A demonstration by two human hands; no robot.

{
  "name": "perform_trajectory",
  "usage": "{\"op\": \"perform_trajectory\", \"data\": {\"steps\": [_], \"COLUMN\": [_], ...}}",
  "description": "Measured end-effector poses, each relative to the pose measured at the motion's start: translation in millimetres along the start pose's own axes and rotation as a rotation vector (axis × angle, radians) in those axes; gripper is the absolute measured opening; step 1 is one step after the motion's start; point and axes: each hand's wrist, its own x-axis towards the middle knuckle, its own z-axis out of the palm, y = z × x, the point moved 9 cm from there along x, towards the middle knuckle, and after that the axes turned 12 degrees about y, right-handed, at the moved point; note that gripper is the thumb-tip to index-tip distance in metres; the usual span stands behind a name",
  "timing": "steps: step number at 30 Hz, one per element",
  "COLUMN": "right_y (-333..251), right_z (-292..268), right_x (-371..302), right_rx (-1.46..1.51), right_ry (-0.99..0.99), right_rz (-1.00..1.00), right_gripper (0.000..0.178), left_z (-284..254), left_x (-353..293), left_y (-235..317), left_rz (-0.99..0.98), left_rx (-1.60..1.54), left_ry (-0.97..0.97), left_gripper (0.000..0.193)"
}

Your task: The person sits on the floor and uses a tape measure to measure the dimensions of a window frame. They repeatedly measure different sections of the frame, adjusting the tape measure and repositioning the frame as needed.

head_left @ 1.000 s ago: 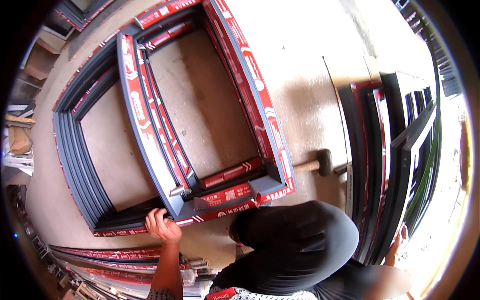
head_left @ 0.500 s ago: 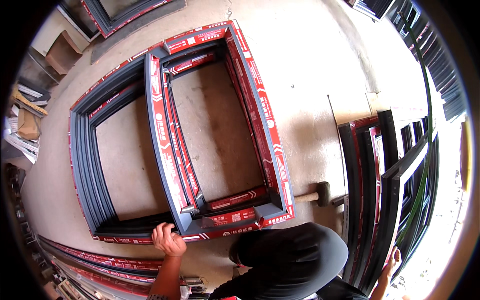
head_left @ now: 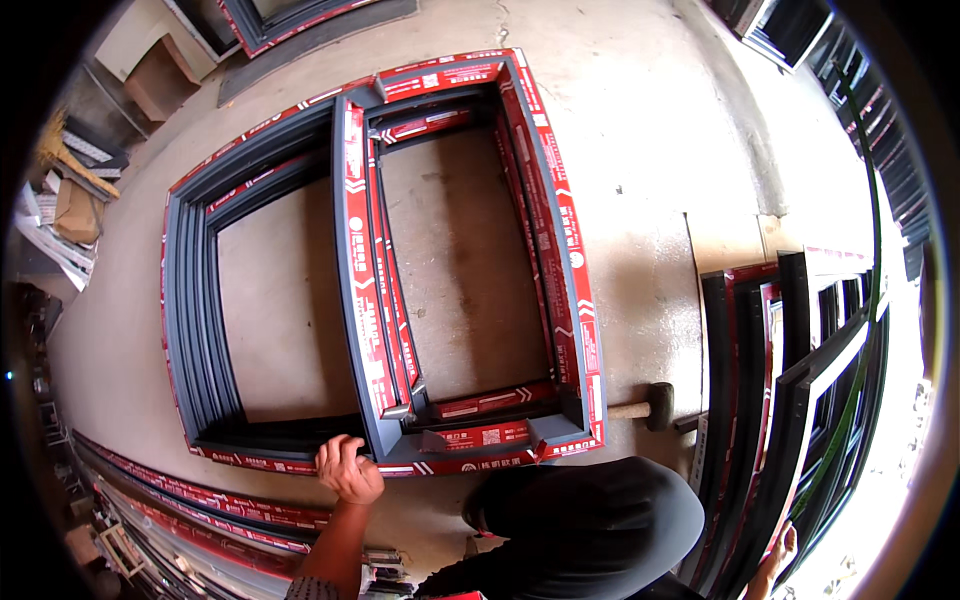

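A large grey window frame (head_left: 352,260) with a dividing bar and red protective film lies over the floor in front of me. The fingers of my left hand (head_left: 348,468) are curled over its near rail, close to the foot of the divider. At the lower right, my right hand (head_left: 783,552) is partly in view, its fingers bent round the edge of a dark leaning frame (head_left: 800,400). The lower end of a green strap (head_left: 835,440) comes down close to those fingers. My black-clothed knee (head_left: 610,525) is between the two hands.
A mallet (head_left: 655,407) lies right of the window frame, its handle toward the near corner. Red-filmed profiles (head_left: 200,490) are stacked at lower left. Another frame (head_left: 270,28) is at the far left, near a brown cardboard piece (head_left: 162,80).
The scene has shifted slightly rightward in the picture. Both hands keep their places on the frames, with the left fingers still curled over the near rail.
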Motion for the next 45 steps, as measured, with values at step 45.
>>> {"op": "perform_trajectory", "data": {"steps": [45], "right_y": [21], "right_z": [-6], "right_x": [18], "right_rx": [-0.119], "right_ry": [0.037], "right_rz": [-0.038], "right_gripper": [0.047], "left_z": [0], "left_x": [-1], "left_y": [-4], "left_rz": [0.000], "left_rx": [0.017], "left_ry": [0.025], "left_gripper": [0.027]}}
